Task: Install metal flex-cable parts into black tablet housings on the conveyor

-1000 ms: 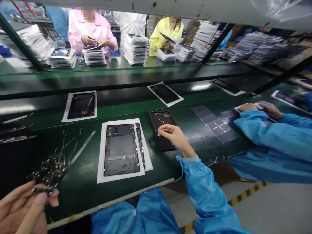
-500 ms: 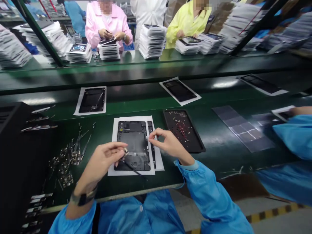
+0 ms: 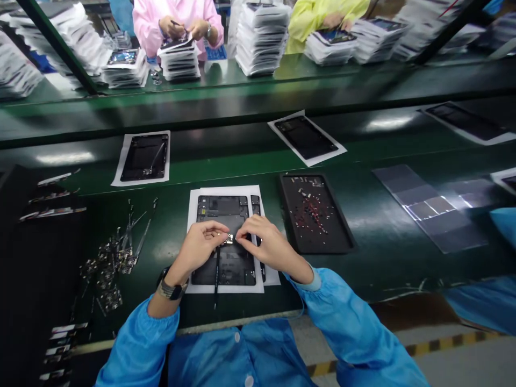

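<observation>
Green work surface (image 3: 371, 258) along a conveyor line carries a black device frame (image 3: 224, 239) lying flat on white paper (image 3: 193, 199), directly before the person. Left hand (image 3: 199, 248) and right hand (image 3: 269, 246) meet over the middle of the frame, fingertips of both pinched together on a small metallic component (image 3: 228, 238) with a thin black cable (image 3: 216, 277) trailing from it toward the table edge. Just right of the frame lies a black parts tray (image 3: 290, 226) scattered with small pieces, a loose heap of similar cabled components (image 3: 113, 263) lies to the left, and a second frame (image 3: 144, 157) rests on paper farther back.
</observation>
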A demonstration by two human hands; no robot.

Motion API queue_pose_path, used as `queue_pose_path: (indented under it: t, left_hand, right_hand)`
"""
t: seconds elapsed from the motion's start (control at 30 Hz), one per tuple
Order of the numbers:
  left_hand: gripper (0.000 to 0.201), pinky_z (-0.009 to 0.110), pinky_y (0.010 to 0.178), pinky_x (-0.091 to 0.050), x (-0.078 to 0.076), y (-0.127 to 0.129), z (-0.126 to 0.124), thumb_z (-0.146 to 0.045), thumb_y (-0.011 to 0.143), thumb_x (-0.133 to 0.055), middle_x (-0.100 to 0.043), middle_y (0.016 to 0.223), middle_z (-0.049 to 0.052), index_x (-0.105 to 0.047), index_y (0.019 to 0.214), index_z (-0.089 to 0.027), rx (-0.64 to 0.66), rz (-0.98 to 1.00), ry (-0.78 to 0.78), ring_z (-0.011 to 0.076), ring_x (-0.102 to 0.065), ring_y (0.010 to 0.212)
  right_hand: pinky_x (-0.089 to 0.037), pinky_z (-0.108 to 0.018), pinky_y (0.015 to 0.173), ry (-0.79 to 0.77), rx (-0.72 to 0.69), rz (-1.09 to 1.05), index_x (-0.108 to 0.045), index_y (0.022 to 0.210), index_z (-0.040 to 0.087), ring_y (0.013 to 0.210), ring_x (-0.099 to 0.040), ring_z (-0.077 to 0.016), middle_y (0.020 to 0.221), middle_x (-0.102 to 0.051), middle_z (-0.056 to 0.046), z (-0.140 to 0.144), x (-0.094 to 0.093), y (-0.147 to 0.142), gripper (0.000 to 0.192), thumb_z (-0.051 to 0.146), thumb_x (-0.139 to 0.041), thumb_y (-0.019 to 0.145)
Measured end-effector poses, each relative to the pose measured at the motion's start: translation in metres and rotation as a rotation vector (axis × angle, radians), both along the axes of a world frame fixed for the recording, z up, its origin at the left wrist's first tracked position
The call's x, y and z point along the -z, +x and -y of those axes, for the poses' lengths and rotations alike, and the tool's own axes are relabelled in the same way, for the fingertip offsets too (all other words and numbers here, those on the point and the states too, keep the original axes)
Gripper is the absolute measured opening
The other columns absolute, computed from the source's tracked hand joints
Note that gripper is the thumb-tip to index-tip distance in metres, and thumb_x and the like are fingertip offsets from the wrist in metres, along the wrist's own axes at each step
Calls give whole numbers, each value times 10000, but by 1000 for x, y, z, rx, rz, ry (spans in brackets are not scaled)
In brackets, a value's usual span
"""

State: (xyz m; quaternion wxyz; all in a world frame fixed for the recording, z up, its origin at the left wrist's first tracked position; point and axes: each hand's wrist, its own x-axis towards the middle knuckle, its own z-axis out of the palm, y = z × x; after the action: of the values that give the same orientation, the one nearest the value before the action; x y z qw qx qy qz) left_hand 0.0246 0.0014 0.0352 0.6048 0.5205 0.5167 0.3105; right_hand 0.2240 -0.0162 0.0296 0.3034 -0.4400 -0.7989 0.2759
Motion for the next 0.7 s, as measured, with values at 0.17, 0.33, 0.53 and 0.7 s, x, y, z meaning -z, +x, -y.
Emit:
queue_pose_path:
  t: [0.17,0.33,0.53,0.7]
  left_hand:
    - [198,249,611,-489,5,1,2,-285,688,-749,-694,685,42,-736,808,-129,-32,17,-5,144,-619,635]
    - [186,260,614,-490,4,1,3,-287,695,-739,-705,694,48,-735,798,-133,-13,-5,7,155,-634,643]
    - [142,271,639,-519,2,1,2,-263,701,-726,-716,697,45,-741,778,-145,8,-10,18,166,-658,666]
    - [118,258,619,-513,0,0,2,-242,721,-711,-717,683,40,-748,777,-146,44,-46,40,159,-653,649]
  right_hand:
    - [-391,-353,767,-8,12,8,-619,811,201,820,-560,-211,803,-657,-44,2,3,-4,109,149,-591,903]
    - [-395,-352,773,-50,-5,-9,-619,807,207,829,-567,-210,799,-667,-38,1,2,-2,109,162,-597,903]
    - [-391,-356,784,-90,-48,-23,-621,818,208,827,-580,-206,804,-679,-30,1,-1,-1,111,180,-591,921]
    - [-394,-349,789,-128,-79,-36,-634,825,201,833,-585,-202,816,-688,-29,0,-2,0,106,170,-602,921]
